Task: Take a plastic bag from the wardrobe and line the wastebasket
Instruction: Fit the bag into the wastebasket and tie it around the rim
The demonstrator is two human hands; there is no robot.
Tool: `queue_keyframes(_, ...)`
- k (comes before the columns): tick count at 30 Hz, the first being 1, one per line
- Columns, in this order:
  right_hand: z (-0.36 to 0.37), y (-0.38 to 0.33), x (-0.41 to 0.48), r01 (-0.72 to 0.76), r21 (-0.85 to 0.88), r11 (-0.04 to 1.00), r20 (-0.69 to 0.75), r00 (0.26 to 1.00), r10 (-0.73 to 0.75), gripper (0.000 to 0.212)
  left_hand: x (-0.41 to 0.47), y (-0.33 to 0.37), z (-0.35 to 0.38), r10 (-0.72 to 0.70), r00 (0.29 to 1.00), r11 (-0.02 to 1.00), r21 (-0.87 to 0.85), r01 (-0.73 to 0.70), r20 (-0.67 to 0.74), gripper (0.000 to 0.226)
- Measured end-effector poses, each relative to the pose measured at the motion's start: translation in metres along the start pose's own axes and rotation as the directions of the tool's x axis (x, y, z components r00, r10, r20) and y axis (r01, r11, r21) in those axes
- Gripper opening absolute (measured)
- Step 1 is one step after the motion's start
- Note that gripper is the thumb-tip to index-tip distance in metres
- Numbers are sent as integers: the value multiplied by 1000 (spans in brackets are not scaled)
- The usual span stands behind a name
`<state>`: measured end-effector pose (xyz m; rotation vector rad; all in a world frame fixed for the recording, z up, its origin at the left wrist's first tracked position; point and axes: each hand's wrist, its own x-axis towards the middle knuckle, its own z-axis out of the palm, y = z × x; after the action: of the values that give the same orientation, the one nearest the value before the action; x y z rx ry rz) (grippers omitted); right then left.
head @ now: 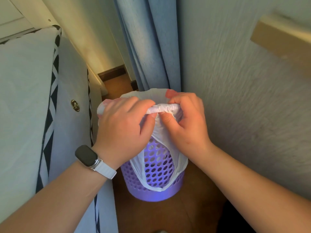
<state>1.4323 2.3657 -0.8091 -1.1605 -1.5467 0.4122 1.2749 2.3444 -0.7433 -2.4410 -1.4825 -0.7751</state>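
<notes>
A purple perforated wastebasket (156, 189) stands on the wooden floor between a bed and a wall. A white plastic bag (148, 96) with some red print lies over its rim and hangs down the near side. My left hand (122, 128) and my right hand (186, 121) meet above the near rim. Both pinch a twisted, bunched part of the bag's edge (161, 109) between thumbs and fingers. The basket's inside is hidden by my hands and the bag.
A mattress (33, 101) with black-and-white trim fills the left side, close to the basket. A textured wall (244, 98) runs along the right, with a wooden ledge (282, 39) above. Blue curtains (151, 44) hang behind the basket. Brown floor (159, 216) shows below.
</notes>
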Motion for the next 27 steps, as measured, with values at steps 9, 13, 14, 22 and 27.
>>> queue_keyframes(9,-4,6,0,-93,218,971,33,996,88,29,5,-16,-1,-68,998,995,-77,68,5,18)
queue_keyframes(13,-5,6,3,-97,197,976,-27,994,104,21,5,-14,-4,-78,997,982,-172,75,-12,23)
queue_keyframes(14,-5,6,3,-86,177,980,-45,994,95,20,5,-13,-4,-87,996,976,-199,84,-9,25)
queue_keyframes(22,-5,-4,2,64,-19,998,-79,995,-65,26,3,1,-6,-27,999,1000,-2,27,-20,33)
queue_keyframes(27,2,-11,1,65,-12,998,-88,994,-66,27,5,9,-6,-8,1000,1000,16,8,14,21)
